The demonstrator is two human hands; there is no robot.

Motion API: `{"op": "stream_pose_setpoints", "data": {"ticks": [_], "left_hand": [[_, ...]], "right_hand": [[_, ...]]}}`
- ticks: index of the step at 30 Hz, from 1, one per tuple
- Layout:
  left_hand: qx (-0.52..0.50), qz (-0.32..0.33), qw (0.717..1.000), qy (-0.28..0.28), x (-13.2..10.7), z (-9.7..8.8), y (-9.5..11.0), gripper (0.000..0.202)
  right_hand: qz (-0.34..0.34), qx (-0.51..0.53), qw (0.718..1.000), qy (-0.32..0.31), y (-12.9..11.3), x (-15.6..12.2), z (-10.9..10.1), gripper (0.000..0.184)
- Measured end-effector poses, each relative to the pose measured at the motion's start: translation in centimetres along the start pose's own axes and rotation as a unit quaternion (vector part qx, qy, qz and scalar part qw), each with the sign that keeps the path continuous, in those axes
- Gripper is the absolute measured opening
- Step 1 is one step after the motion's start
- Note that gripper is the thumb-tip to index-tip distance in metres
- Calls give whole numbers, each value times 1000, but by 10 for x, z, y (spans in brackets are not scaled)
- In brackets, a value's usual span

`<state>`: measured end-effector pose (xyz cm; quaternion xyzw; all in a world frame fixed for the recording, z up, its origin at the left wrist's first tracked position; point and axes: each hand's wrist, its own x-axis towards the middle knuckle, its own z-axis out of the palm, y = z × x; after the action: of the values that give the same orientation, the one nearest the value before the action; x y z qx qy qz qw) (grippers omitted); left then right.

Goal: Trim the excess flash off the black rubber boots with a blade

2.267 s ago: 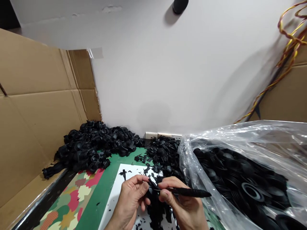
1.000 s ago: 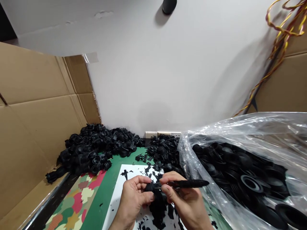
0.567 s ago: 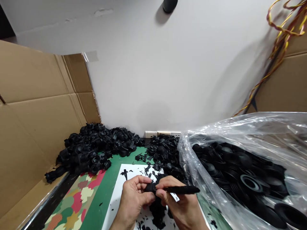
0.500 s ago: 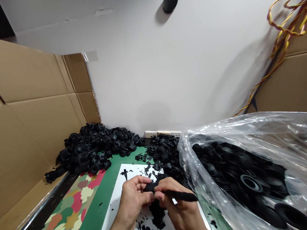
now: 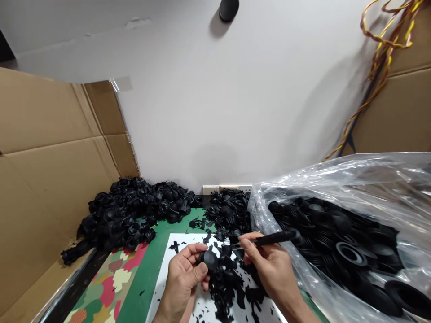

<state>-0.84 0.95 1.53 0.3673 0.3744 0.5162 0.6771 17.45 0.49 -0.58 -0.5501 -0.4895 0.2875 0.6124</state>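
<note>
In the lower middle, my left hand (image 5: 182, 280) is closed on a ribbed black rubber part (image 5: 209, 260), pinched between thumb and fingers with its round flat end facing up. To its right, my right hand (image 5: 269, 262) grips a black-handled craft knife (image 5: 276, 237). The thin metal tip points left toward the part, apart from it. Beneath both hands lies a white sheet (image 5: 161, 280), strewn with black rubber scraps (image 5: 224, 291).
Trimmed-looking black rubber parts (image 5: 134, 211) form a heap at the back left. More scraps (image 5: 229, 208) pile up behind the sheet. A clear plastic bag (image 5: 266, 215) of black rubber parts stands right. Cardboard (image 5: 50, 179) walls the left; a green mat (image 5: 134, 287) lies underneath.
My right hand has drawn the knife away from the part, to the right and up. My left hand has turned the part so its round end shows. The view has shifted slightly.
</note>
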Motion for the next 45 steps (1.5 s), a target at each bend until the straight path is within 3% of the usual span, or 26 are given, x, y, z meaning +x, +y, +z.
{"op": "stream_pose_setpoints", "data": {"ticks": [4, 7, 10, 14, 20, 27, 33, 38, 41, 45], "left_hand": [[-16, 4, 1000, -22, 1, -4, -1, 33], [-18, 10, 999, -30, 0, -4, -1, 31], [-30, 1, 999, -28, 0, -4, -2, 27], [-68, -30, 997, -20, 2, -2, -2, 25], [-44, -45, 997, -39, -3, 8, 1, 18], [83, -1, 996, 12, -2, 7, -6, 33], [99, 33, 992, 74, 2, 5, -15, 33], [84, 37, 996, -12, -13, 13, -20, 27], [78, -23, 991, -111, -20, 17, -20, 30], [-12, 22, 998, -51, -11, 12, -13, 28]], "right_hand": [[-3, 114, 993, 31, -7, 0, -2, 34], [-10, 141, 990, 13, -13, -2, -2, 27], [3, 123, 991, -54, -16, -9, 5, 19], [-72, 70, 987, -123, -20, -20, 25, 15], [-47, 86, 991, -90, -15, -24, 39, 14], [-73, 25, 990, -116, -17, -21, 32, 13], [-75, 24, 994, -79, -23, -28, 40, 21], [-38, -31, 999, 14, -16, -20, 37, 26], [28, -83, 991, 98, -5, 1, 19, 26], [44, -95, 989, 103, 1, 15, 2, 31]]}}
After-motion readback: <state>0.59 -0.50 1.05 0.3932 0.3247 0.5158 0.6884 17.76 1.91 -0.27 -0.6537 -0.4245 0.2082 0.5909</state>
